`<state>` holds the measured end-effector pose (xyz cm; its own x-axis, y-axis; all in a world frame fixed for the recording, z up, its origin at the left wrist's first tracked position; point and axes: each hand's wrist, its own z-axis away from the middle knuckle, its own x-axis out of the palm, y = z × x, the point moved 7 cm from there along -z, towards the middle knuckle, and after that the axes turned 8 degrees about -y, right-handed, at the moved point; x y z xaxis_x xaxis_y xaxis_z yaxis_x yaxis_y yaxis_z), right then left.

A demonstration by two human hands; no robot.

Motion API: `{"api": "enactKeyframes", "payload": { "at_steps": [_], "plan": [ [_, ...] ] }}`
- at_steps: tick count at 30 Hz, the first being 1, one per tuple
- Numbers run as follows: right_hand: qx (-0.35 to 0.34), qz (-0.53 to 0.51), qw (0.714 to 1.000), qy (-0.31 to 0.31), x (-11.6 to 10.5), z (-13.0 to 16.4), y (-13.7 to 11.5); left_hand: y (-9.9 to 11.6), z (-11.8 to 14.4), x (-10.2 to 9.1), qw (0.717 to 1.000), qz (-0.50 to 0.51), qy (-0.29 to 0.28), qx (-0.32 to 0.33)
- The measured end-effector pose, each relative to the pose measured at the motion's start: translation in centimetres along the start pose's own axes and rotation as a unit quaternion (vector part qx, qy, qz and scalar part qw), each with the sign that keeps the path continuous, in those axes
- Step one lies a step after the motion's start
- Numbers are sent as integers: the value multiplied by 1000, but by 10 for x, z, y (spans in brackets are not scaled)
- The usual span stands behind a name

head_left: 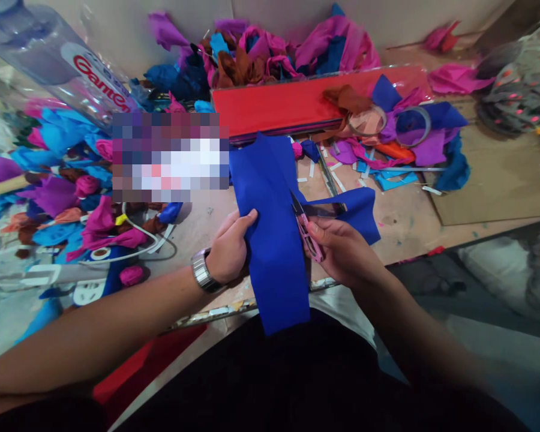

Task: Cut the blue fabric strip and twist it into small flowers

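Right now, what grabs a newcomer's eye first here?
The blue sheet at centre, held by the left hand on its left edge while the right hand works pink snips into its right edge. Behind it lies a red sheet stack with two tape rolls. Crumpled pink, purple and blue scraps crowd the table's left side.

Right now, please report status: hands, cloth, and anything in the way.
Left hand grips blue cloth at its left edge. Right hand holds pink snips, blades at the cloth's right edge. Scraps and tape rolls lie clear of the cut.
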<state>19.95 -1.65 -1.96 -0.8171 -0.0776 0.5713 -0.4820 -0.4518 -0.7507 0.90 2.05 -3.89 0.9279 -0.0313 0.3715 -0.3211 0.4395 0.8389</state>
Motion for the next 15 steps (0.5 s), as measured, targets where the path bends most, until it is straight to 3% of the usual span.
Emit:
{"api": "enactKeyframes", "payload": {
  "at_steps": [9,15],
  "plan": [
    [7,-10,1000,9,0,0,4,0,1,9,998,38,-35,-24],
    [4,-12,1000,11,1,-1,7,-1,1,9,999,37,-25,-27]
  ]
}}
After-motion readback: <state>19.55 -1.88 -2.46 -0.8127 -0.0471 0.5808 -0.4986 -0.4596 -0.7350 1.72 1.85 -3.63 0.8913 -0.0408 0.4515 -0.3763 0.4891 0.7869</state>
